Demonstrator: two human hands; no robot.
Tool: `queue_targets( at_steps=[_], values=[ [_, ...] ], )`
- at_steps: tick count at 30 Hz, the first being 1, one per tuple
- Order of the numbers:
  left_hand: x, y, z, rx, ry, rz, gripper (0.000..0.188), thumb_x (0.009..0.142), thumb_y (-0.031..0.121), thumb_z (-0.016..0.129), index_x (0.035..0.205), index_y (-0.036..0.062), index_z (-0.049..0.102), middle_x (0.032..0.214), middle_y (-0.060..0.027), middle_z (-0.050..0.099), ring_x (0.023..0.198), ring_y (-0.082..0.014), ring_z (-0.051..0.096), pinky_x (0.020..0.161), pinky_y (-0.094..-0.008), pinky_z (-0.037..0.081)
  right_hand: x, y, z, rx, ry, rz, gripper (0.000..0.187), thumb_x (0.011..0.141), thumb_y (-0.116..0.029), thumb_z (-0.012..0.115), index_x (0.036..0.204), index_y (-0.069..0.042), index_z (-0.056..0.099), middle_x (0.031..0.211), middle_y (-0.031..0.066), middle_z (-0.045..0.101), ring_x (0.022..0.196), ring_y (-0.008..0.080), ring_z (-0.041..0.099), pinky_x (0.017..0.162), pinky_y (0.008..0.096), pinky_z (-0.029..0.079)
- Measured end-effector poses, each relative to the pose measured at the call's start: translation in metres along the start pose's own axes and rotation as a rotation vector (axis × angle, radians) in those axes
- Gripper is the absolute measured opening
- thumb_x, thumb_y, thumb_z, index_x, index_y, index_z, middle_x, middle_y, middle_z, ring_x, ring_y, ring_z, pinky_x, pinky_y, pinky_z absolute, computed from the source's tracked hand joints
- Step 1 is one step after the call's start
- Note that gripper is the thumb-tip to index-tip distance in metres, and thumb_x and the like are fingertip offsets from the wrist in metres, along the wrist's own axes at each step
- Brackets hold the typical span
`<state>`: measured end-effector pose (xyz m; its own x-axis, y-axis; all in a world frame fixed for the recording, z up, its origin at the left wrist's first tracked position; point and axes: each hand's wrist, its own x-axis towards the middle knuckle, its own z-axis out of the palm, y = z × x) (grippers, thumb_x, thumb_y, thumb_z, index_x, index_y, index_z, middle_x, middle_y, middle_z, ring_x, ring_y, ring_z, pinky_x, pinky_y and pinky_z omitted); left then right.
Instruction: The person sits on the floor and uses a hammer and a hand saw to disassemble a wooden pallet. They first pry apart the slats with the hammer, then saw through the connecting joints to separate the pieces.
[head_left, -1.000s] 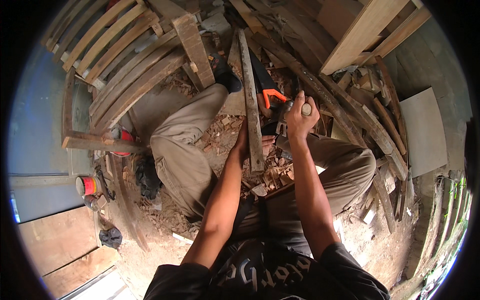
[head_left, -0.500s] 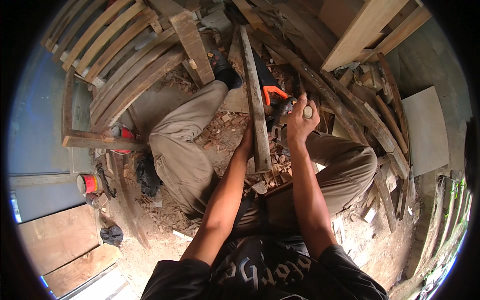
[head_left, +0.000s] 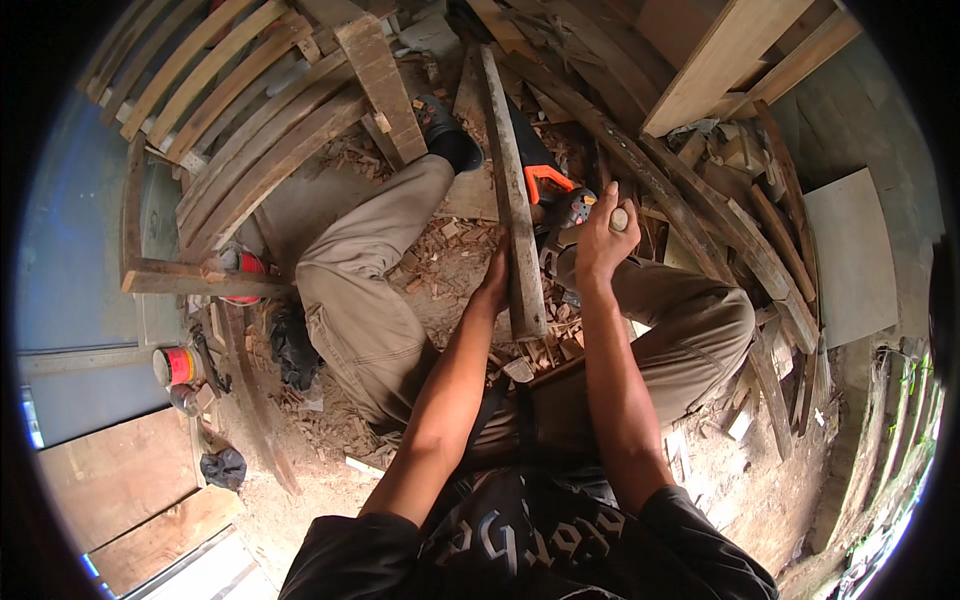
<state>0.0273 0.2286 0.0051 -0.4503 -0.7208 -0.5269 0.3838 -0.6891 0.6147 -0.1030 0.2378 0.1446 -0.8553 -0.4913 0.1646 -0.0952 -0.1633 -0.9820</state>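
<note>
1. Shows the beam (head_left: pixel 513 210) in one long piece, running between the legs (head_left: pixel 365 285), with the near end toward the body and the far end out past the left shoe (head_left: pixel 440 122).
2. Seems mid-work rather than finished, judging by the held tool (head_left: pixel 619 219) and the uncut look of the beam's visible face.
3. Shows chips (head_left: pixel 440 255) strewn over the floor (head_left: pixel 300 460) around the beam; cannot link them to this beam alone, nor tell the amount of work left.
4. Keeps the left forearm (head_left: pixel 445 400) reaching forward and slightly inward, with the left hand (head_left: pixel 493 284) against the beam's left side, near its closer end. Cannot tell the grip there: fingers mostly hidden by the wood.
5. Holds the right forearm (head_left: pixel 618 365) nearly straight ahead, with the right hand (head_left: pixel 603 248) just beside the beam, apart from it, closed in a fist round the tool, thumb pointing forward, pale round handle end facing the camera. Cannot make out the tool's head clearly.
6. Leaves the orange-gripped saw (head_left: pixel 550 174) unheld, just right of the beam, ahead of the right hand.
</note>
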Motion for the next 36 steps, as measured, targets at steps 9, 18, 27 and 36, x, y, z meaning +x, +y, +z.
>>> queue_targets(
  at_steps=[9, 18, 27, 36],
  values=[
    [-0.007, 0.006, -0.003, -0.061, -0.008, -0.019, 0.062, 0.092, 0.071, 0.038, 0.101, 0.0114, 0.052, 0.075, -0.0115, 0.058, 0.051, -0.0231, 0.055, 0.046, -0.0362, 0.048, -0.012, 0.022, 0.016, -0.161, 0.036, -0.158, 0.045, 0.095, -0.036, 0.065, 0.067, -0.006, 0.046, 0.059, -0.0049, 0.039, 0.057, 0.0048, 0.035, 0.049, 0.0241, 0.031],
    [-0.019, 0.042, -0.028, -0.216, 0.044, -0.127, 0.059, 0.091, 0.069, 0.040, 0.096, 0.0134, 0.059, 0.062, -0.0061, 0.054, 0.046, -0.0225, 0.051, 0.044, -0.0364, 0.042, -0.016, 0.048, -0.006, -0.157, -0.329, -0.102, 0.042, 0.095, -0.028, 0.067, 0.066, -0.004, 0.049, 0.059, -0.0068, 0.038, 0.055, 0.0038, 0.031, 0.047, 0.0250, 0.027],
    [-0.004, 0.050, -0.062, -0.402, -0.403, -0.257, 0.073, 0.086, 0.076, 0.041, 0.084, 0.0045, 0.059, 0.061, -0.0076, 0.055, 0.049, -0.0221, 0.053, 0.051, -0.0341, 0.047, -0.082, 0.123, -0.029, -0.352, -0.796, 0.243, 0.046, 0.096, -0.042, 0.061, 0.082, 0.002, 0.062, 0.062, -0.0007, 0.050, 0.058, 0.0077, 0.040, 0.050, 0.0289, 0.034],
    [-0.031, 0.061, -0.026, -0.053, 0.019, -0.131, 0.061, 0.094, 0.067, 0.037, 0.084, 0.0118, 0.060, 0.059, -0.0031, 0.055, 0.047, -0.0159, 0.053, 0.043, -0.0292, 0.044, -0.067, 0.105, -0.008, -0.168, -0.777, 0.284, 0.048, 0.097, -0.040, 0.060, 0.089, 0.007, 0.065, 0.069, 0.0058, 0.059, 0.069, 0.0112, 0.048, 0.063, 0.0317, 0.043]
  ],
)
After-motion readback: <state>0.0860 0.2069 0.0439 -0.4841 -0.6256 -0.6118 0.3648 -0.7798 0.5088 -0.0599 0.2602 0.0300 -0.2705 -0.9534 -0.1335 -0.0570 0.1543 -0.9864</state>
